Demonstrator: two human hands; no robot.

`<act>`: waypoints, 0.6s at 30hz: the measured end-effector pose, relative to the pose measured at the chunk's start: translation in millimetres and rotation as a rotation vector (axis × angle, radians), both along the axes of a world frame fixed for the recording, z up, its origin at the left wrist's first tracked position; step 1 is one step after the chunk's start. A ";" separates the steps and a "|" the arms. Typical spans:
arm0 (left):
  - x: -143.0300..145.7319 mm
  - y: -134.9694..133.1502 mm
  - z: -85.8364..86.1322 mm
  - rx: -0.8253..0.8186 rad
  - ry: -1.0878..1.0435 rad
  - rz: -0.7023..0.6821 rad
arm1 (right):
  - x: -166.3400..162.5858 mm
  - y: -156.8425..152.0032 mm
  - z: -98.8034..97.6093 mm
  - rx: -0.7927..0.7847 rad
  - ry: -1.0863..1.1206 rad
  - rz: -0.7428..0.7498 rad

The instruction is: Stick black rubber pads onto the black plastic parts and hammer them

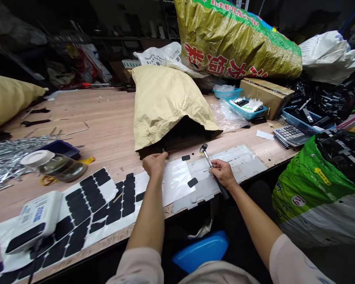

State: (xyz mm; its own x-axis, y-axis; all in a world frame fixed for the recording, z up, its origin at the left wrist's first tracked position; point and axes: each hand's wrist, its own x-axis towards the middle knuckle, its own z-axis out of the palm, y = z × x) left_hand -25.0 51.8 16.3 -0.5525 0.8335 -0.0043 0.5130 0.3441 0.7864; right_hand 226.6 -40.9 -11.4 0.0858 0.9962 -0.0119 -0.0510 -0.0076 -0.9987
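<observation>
My right hand [223, 173] is wrapped round the handle of a small hammer [207, 156], its head raised away from me over a grey board [233, 163]. At the open mouth of a tan paper sack [168, 102], my left hand [154, 163] has its fingers pinched together; a tiny dark tip shows at them, too small to name. The sack lies on its side, its inside dark. Below the left hand are white sheets [177, 177] with black rounded stickers [128, 197]. Two loose black pieces [192, 182] lie near the hammer.
On the left are a capped jar [55, 163], a pile of metal rods [8, 157], a dark blue tray [60, 149] and a white device [37, 219]. Blue baskets [248, 112], a cardboard box [264, 94] and a calculator [292, 134] stand right. A green sack [307, 181] bulges beside the table edge.
</observation>
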 end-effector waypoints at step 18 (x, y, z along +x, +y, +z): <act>68.2 -77.6 -14.2 0.006 0.339 -0.645 | -0.2 -2.8 2.9 0.028 -0.028 0.025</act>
